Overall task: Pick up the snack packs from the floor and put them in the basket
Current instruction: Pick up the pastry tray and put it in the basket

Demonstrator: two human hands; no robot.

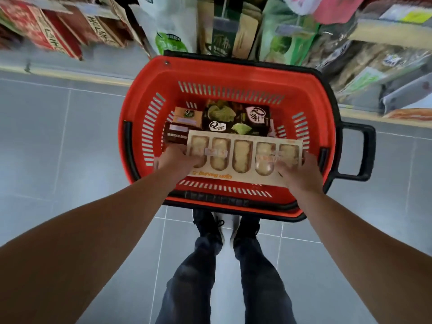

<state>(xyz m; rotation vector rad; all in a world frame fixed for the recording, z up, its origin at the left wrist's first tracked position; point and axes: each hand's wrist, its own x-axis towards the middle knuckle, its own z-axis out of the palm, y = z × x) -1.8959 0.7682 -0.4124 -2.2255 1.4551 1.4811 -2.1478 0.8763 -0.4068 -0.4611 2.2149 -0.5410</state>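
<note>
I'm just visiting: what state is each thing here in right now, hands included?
Long snack pack: held flat at both ends, over the basket, five windows facing up.
Left hand: grips the pack's left end.
Right hand: grips the pack's right end.
Red basket: upright on the floor, already holding packs.
Dark snack pack: lying flat inside the basket.
Orange snack pack: lying inside, beside the dark one.

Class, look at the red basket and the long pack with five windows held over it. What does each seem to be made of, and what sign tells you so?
Red basket: looks like moulded plastic with a slight sheen; slotted walls and a black handle suggest it. Long pack, held by the left hand and right hand: probably matt printed card with five clear film windows showing pale snacks.
</note>
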